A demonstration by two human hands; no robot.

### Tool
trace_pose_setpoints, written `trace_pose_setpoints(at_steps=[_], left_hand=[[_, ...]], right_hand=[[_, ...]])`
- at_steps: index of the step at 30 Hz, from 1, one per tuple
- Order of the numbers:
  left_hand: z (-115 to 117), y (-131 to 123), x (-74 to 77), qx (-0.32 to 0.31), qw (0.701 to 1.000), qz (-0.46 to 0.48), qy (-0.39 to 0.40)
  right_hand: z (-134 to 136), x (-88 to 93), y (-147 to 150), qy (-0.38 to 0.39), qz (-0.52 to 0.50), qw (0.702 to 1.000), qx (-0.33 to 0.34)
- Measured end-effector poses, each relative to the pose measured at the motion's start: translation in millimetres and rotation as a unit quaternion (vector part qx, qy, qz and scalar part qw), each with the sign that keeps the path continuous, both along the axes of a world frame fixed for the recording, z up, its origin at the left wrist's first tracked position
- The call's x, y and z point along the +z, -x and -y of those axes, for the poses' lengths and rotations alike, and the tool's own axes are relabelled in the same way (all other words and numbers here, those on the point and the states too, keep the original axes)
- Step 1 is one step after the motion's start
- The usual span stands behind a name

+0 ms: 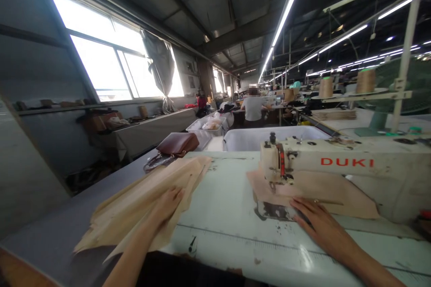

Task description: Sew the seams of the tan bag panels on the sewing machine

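Observation:
Under the needle and presser foot of a white sewing machine (276,166) lies a tan piece of material (336,188) with a narrow slit. My right hand (313,219) rests at its near edge, fingers stretched out and partly on the metal needle plate (274,210). To the left, a loose pile of thin tan sheets (134,193) overlaps the table edge. My left hand (168,204) is on that pile, its fingers bent and closed at the slit-marked edge of a top sheet. Its thumb is mostly hidden.
A brown handbag (178,144) sits behind the pile. Beyond the pale green tabletop (222,197), with its ruler line, stand white bins (208,123). Thread cones (326,87) and a green fan (380,116) are at right. A person (253,107) sits farther back.

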State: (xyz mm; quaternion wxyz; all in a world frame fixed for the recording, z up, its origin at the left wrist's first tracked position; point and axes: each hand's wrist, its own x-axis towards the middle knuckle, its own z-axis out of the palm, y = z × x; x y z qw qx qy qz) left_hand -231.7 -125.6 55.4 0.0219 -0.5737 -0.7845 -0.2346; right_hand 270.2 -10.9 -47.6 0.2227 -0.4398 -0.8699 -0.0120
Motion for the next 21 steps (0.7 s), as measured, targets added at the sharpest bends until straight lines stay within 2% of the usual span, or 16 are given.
trace_pose_setpoints(at_steps=[2,4,6,8,10,12,16,21], left_hand=[[-1.6,-2.4,0.1,0.013,0.999,-0.023,-0.046],[-9.0,-22.6,-4.5,-0.013,0.996,-0.045,-0.078],[-21.5,-60.6,-15.1,-0.094,0.991,-0.055,-0.082],[-35.0,-107.7,-27.9,-0.2,0.976,-0.05,-0.07],[-47.4,-151.0,-38.6,-0.291,0.954,-0.04,-0.066],[-60.2,-182.7,-45.9,-0.367,0.925,-0.055,-0.075],[-90.1,-216.5,-54.4,-0.462,0.876,-0.101,-0.098],[-123.5,-233.4,-59.0,-0.499,0.857,-0.108,-0.074]], right_hand=[[-3.0,-1.1,0.4,0.0,0.009,1.0,0.002],[-4.7,4.9,-1.1,0.006,0.021,1.0,0.011],[-3.3,20.5,-4.1,0.013,0.032,0.999,0.023],[-1.3,42.3,-5.7,0.016,0.042,0.998,0.038],[-3.2,61.1,-4.3,0.015,0.055,0.996,0.074],[-9.6,70.4,-2.0,0.026,0.084,0.992,0.088],[-20.8,67.1,0.4,0.026,0.123,0.987,0.096],[-31.3,56.9,8.5,-0.054,0.144,0.983,0.102]])
